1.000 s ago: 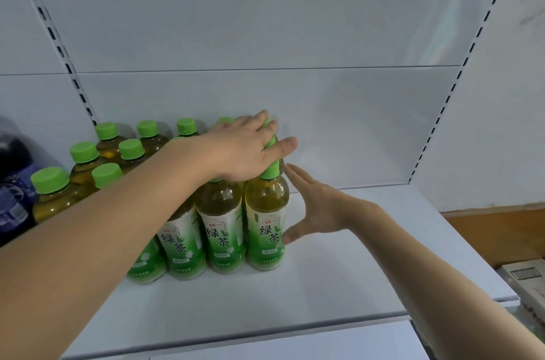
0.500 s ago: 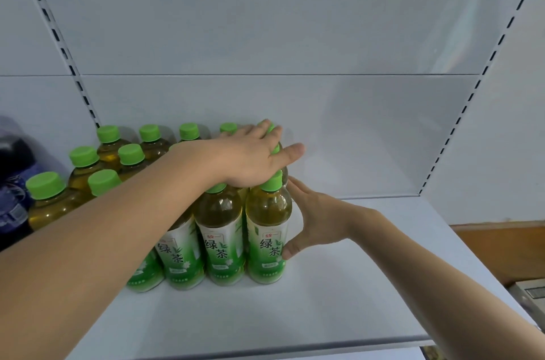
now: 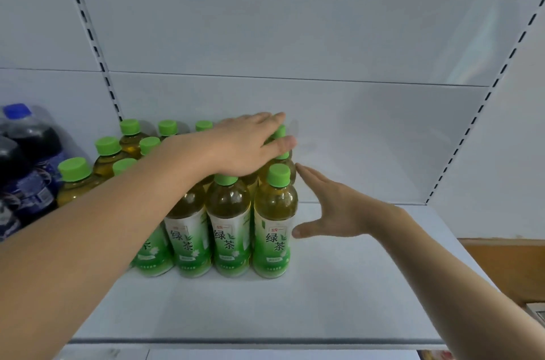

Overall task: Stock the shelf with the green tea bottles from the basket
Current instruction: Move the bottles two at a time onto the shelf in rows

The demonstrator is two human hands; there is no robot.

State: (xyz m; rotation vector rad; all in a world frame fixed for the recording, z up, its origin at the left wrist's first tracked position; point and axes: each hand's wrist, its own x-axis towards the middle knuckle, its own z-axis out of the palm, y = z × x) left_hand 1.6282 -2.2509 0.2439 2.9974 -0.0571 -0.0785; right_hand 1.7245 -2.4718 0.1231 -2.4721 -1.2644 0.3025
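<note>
Over the caps of the packed bottles, the left hand lies flat, palm down, its fingers straight and stretched toward the back wall; it rests on the green tops and curls round none of them. Just to the right of the group, the right hand stands edge-on with fingers straight and together, the thumb spread low toward the front right bottle. Whether its fingertips touch the bottles behind is too close to tell; the thumb tip sits just beside the label. Neither hand holds anything.

Green tea bottles stand upright in tight rows on the left part of the white shelf, four across the front row, with more green caps showing behind and to the left. Each has a green cap, amber tea in the upper half and a green and white label below. The right part of the shelf board is bare. Left of the tea, dark soda bottles with blue labels and a blue cap stand against the white back panel, which carries slotted uprights at either side.
</note>
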